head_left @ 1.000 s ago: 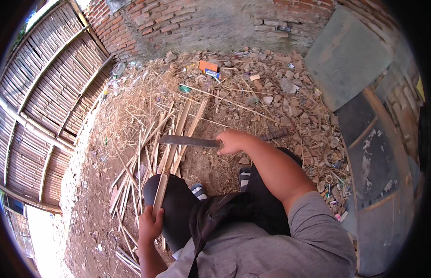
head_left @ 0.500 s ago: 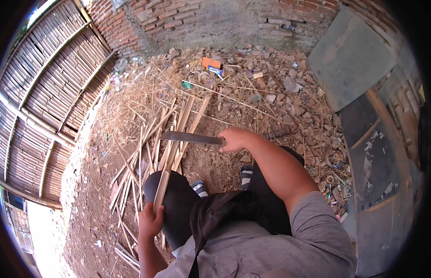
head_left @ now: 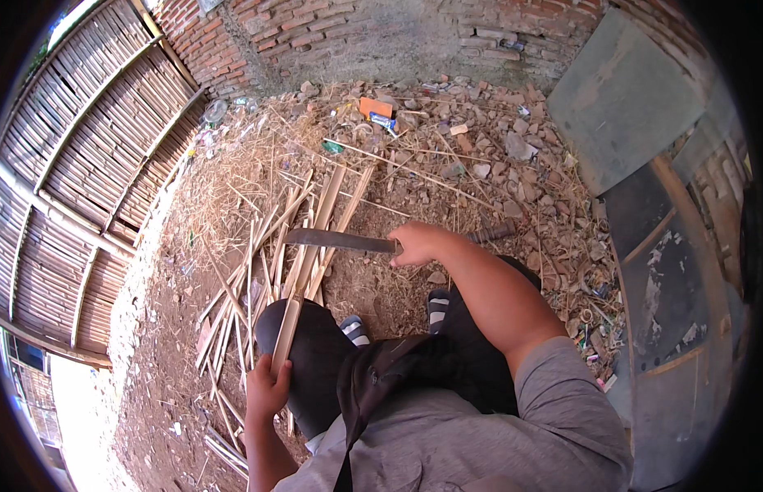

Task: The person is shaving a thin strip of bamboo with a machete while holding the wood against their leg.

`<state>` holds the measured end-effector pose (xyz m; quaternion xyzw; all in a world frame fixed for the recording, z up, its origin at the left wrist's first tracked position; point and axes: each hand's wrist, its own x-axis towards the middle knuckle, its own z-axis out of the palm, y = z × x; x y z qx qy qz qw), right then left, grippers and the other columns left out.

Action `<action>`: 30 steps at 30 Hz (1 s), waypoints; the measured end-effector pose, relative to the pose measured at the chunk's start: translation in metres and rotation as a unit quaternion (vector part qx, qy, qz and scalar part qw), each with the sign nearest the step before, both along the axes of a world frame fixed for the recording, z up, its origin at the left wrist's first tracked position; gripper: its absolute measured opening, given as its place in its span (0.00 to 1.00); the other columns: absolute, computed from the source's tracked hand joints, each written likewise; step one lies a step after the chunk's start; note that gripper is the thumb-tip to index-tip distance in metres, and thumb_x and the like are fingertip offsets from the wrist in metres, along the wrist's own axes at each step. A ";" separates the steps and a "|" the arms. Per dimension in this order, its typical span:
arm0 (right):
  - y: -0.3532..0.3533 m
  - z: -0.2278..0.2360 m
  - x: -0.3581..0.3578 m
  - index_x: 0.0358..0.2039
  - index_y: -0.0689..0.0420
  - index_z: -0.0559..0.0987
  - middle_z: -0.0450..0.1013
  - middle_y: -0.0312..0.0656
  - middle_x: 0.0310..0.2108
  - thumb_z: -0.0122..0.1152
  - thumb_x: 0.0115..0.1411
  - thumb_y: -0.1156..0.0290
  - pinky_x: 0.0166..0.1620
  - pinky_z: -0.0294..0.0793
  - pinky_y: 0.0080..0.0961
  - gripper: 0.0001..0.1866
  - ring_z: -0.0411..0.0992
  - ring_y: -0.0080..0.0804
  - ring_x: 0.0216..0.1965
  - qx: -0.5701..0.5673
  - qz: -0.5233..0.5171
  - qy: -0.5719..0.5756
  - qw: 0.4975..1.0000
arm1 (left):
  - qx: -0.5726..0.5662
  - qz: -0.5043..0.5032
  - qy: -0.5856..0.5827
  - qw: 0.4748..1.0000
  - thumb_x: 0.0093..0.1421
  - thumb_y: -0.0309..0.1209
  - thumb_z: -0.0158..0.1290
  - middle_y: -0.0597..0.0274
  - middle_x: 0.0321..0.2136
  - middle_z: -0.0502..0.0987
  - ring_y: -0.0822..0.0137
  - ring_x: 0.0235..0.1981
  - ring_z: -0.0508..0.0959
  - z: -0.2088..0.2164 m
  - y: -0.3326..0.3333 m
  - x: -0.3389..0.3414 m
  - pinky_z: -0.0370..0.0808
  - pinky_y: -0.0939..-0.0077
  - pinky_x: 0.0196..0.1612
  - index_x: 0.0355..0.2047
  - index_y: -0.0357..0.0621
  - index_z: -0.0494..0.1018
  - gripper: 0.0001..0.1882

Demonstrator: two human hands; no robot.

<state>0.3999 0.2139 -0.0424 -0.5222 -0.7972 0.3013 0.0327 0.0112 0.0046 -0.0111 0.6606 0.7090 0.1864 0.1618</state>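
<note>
you appear with two hands (head_left: 267, 389) (head_left: 417, 243), two legs (head_left: 316, 348), two feet (head_left: 354, 330) and one machete (head_left: 340, 239), among bamboo strips (head_left: 326, 201) too jumbled to count.

The ground (head_left: 156, 385) is brown dirt. A messy pile of thin sticks (head_left: 249, 279) lies on it. Dry straw (head_left: 209, 180) is just past the pile. To the pile's right are lots of stones (head_left: 521, 152). An orange block (head_left: 376, 107) lies past the pile.

The right grip (head_left: 417, 243) partly hides the machete (head_left: 342, 239).
</note>
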 end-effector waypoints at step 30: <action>-0.001 0.004 -0.001 0.42 0.55 0.81 0.79 0.51 0.37 0.69 0.54 0.55 0.45 0.76 0.44 0.21 0.78 0.50 0.43 0.062 -0.020 0.036 0.997 | -0.013 0.014 -0.013 1.000 0.64 0.38 0.57 0.45 0.19 0.75 0.49 0.22 0.79 0.001 0.000 0.002 0.71 0.59 0.27 0.33 0.35 0.72 0.16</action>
